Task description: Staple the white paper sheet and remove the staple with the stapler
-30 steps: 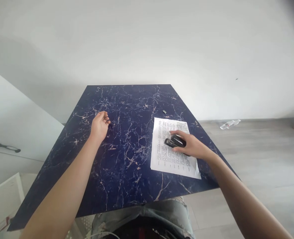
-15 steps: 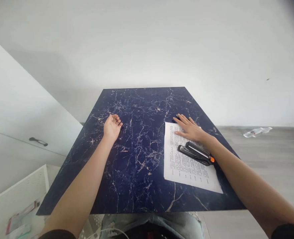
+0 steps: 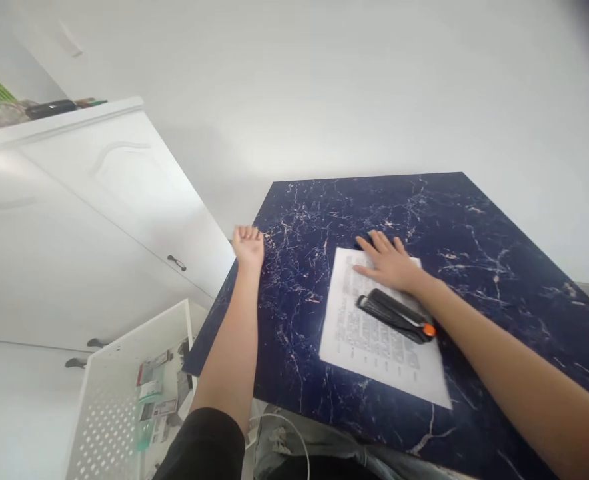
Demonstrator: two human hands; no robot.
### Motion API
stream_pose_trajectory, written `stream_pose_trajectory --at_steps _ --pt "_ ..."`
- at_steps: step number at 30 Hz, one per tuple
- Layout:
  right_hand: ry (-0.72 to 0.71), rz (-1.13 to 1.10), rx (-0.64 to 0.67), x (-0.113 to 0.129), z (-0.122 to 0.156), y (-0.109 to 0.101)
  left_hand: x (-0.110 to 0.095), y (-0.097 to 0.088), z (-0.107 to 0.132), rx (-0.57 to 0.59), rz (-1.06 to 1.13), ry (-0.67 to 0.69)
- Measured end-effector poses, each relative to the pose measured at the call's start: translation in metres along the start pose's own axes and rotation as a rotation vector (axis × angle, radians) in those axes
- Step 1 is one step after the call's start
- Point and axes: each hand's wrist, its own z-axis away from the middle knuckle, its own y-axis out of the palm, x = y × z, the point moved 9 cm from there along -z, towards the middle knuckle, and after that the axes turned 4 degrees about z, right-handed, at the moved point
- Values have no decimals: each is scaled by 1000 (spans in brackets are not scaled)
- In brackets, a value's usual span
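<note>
Since the earlier frame, the left hand point(image 3: 248, 248) has been shifted outward to the left edge of the table point(image 3: 294, 373), and the view has been swung left. Its grip is loosely curled; whether anything is held cannot be told. The right hand point(image 3: 393, 265) is spread flat over the far end of the printed paper point(image 3: 359, 343), its grip wide open, with 0 things clasped. On that paper, 1 stapler point(image 3: 392, 315) is laid nearer the body than the right palm, its long axis slanted from far left to near right, its orange end just beside the right wrist; by the left hand it is approached far less closely.
</note>
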Motion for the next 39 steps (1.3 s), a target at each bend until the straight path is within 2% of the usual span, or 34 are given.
stream_pose_trajectory --at_steps 2,4,6,9,12,15,17,21,23,26,29,35,39 --pt "-59 -29 10 48 -30 2 -33 -27 -9 7 -4 124" --pt "-115 -63 16 96 -59 5 -57 -46 -9 8 23 255" --pt "-172 -99 29 139 -84 9 -69 -53 -6 28 16 340" --pt "-222 -130 76 185 -109 14 -71 -50 -3 43 -33 382" --pt "-255 -139 99 204 -117 12 -74 -45 -3 71 -46 412" --pt "-281 -156 -10 207 -111 -5 -80 -42 -3 75 -121 447" --pt "-362 -197 -67 213 -101 -14 -83 -40 -2 62 -161 458" --pt "-634 -220 80 237 -71 -2 -86 -31 3 106 -97 442" --pt "-676 -182 106 237 -60 2 -81 -25 5 144 -37 373" --pt "-668 -165 98 221 -49 0 -65 -12 8 206 12 212" --pt "-650 -161 106 191 -35 -5 -44 1 12 249 -11 60" --pt "-578 -219 114 117 0 -15 1 26 23 317 -21 -207" --pt "-525 -201 186 84 18 -17 25 41 35 378 -8 -370"
